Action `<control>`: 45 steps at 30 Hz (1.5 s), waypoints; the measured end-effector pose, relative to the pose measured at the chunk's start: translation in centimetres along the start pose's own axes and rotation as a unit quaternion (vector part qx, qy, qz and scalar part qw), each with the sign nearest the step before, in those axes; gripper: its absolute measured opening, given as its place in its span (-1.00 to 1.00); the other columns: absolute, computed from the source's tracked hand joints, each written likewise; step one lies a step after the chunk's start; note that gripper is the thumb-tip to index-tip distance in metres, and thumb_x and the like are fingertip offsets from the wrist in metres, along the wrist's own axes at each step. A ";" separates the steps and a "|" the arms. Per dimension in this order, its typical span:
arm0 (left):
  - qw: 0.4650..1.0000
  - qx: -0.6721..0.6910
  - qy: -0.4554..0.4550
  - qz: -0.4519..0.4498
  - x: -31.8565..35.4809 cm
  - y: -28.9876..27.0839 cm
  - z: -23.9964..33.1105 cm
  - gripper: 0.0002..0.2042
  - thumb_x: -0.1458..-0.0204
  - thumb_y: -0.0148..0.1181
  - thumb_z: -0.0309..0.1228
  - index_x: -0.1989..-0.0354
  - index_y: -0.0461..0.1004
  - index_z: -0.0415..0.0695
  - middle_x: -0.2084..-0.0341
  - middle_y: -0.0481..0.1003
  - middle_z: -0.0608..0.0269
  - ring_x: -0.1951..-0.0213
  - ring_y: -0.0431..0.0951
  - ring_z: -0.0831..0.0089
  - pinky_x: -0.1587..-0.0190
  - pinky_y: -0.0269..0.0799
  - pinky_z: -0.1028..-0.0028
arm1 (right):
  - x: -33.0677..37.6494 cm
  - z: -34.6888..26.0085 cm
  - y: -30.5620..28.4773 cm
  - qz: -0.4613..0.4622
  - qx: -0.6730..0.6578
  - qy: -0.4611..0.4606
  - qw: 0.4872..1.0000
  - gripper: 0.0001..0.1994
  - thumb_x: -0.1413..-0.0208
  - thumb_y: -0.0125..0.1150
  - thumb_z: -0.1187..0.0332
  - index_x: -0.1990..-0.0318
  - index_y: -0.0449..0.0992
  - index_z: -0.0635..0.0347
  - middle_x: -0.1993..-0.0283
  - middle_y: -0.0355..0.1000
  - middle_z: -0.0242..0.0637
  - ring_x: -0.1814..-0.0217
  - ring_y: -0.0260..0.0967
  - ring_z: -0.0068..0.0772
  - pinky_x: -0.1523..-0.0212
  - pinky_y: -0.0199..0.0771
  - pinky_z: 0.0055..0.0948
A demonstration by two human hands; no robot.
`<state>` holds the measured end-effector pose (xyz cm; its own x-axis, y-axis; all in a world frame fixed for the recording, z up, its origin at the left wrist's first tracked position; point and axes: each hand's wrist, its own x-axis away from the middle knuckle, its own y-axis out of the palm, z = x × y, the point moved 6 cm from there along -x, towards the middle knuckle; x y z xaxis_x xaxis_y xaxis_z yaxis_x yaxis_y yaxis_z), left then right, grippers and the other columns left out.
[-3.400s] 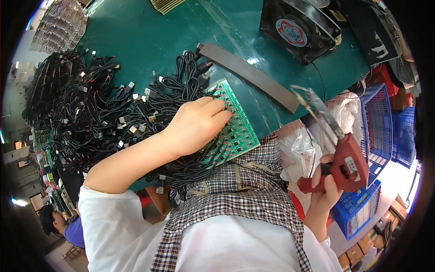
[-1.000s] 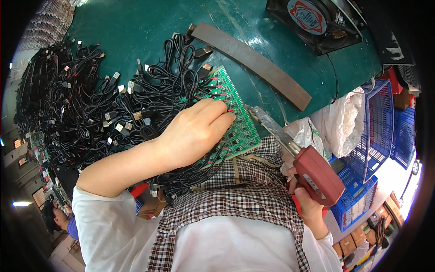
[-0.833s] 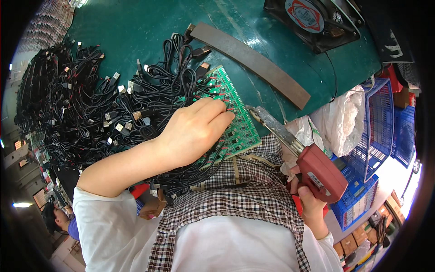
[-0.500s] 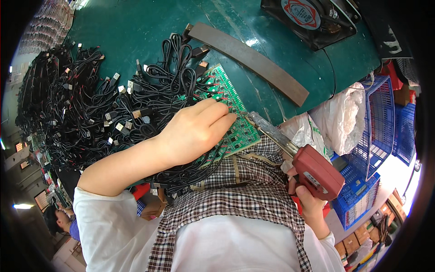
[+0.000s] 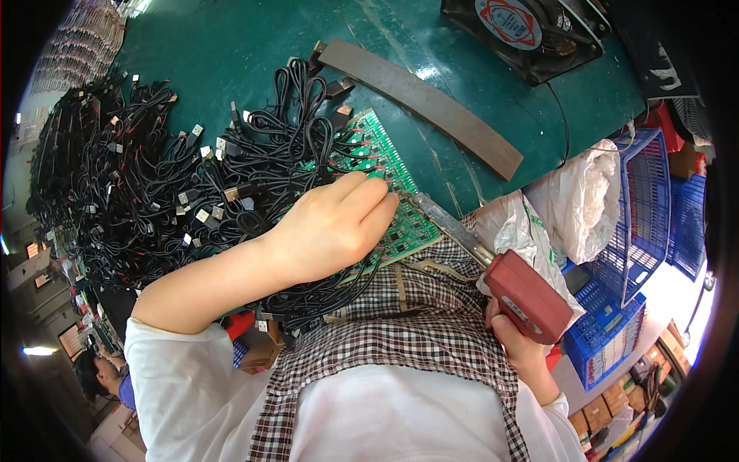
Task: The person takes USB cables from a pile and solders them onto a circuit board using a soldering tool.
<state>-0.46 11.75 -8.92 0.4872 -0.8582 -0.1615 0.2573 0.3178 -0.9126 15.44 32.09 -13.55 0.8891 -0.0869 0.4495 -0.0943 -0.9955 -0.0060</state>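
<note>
A green circuit board (image 5: 408, 236) lies at the table's near edge, with black USB cables joined to it by short red wire ends along its rows. Over the board is my left hand (image 5: 339, 219), its fingers pinched together; what is between the fingertips is hidden. My right hand (image 5: 517, 339) grips the boxy red handle of a soldering iron (image 5: 530, 296). The iron's metal shaft slants up and left across the board, its tip close beside my left fingertips. Whether the tip touches a wire, I cannot make out.
A heap of black USB cables (image 5: 108, 169) covers the table's left side. A curved brown bar (image 5: 423, 104) lies beyond the board, and a black fan (image 5: 523, 31) stands at the far right. Plastic bags (image 5: 581, 204) and blue crates (image 5: 643, 215) are to the right.
The soldering iron in my right hand has shifted left and slightly down, bringing its tip nearer my left fingertips. My left hand has barely moved.
</note>
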 end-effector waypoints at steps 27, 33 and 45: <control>0.780 -0.457 -0.424 0.060 8.8 -13.5 -13.7 -0.74 0.14 0.21 -0.24 0.59 0.48 -0.22 0.55 0.48 0.11 0.38 0.48 0.16 0.33 0.39 0.24 | -0.5 -2.1 -0.1 0.097 -0.043 -0.132 0.986 -0.53 -0.05 0.16 0.24 -0.04 0.19 0.31 0.15 0.31 -0.16 0.57 0.16 -0.59 0.59 0.13 -0.67; 0.701 -0.449 -0.554 -0.023 15.3 -14.2 -16.3 -0.69 0.25 0.33 -0.20 0.64 0.47 -0.22 0.54 0.49 0.13 0.35 0.49 0.15 0.31 0.41 0.25 | -1.0 -1.8 0.2 0.082 -0.063 -0.116 0.988 -0.52 -0.04 0.17 0.23 -0.03 0.19 0.30 0.15 0.31 -0.16 0.57 0.17 -0.59 0.58 0.14 -0.66; 0.876 -0.027 -0.349 0.333 7.3 -14.0 -11.5 -0.78 0.14 0.24 -0.53 0.24 0.53 -0.21 0.53 0.53 0.15 0.49 0.51 0.40 0.36 0.37 0.52 | -0.2 -2.5 0.1 0.133 -0.074 -0.108 0.982 -0.46 0.01 0.24 0.24 -0.04 0.21 0.37 0.18 0.34 -0.10 0.60 0.20 -0.57 0.61 0.16 -0.65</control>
<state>-10.10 -3.59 -1.68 0.9105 -0.0294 -0.4124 -0.3074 0.6189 -0.7228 14.15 32.08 -11.41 0.8975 -0.3641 0.2489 -0.3849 -0.9221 0.0392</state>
